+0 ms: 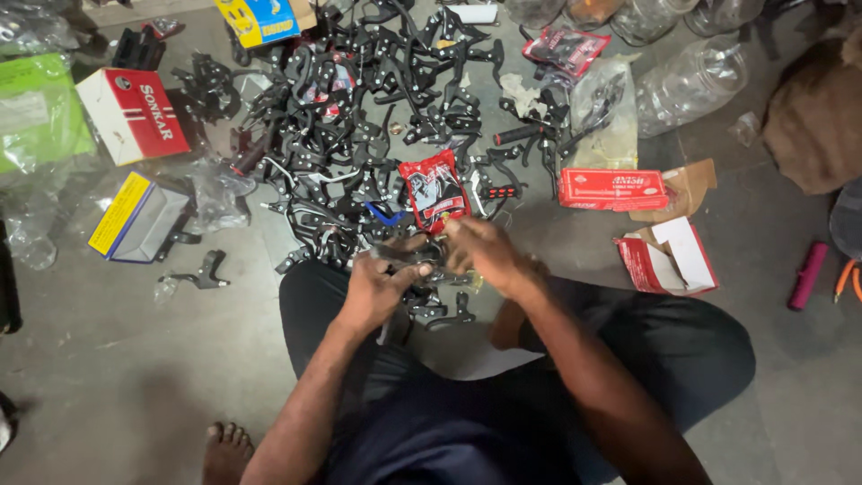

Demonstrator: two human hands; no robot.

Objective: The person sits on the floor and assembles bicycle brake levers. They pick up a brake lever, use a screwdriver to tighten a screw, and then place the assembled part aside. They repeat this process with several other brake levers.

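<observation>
I sit cross-legged on a grey floor before a big heap of black brake levers [359, 117]. My left hand [382, 286] is closed around a black lever part in clear plastic wrap [409, 256] just above my knee. My right hand [485, 253] pinches the same wrapped part from the right. A red and black packet [434, 190] lies directly beyond both hands, touching the heap. More black levers [444, 310] lie between my legs under my hands.
A red carton [613, 189] and an opened red and white box [669, 260] lie to the right. A red and white box [133, 115], a green bag [36, 112] and a yellow-edged open box [139, 220] lie left. Clear plastic jars [691, 81] stand far right.
</observation>
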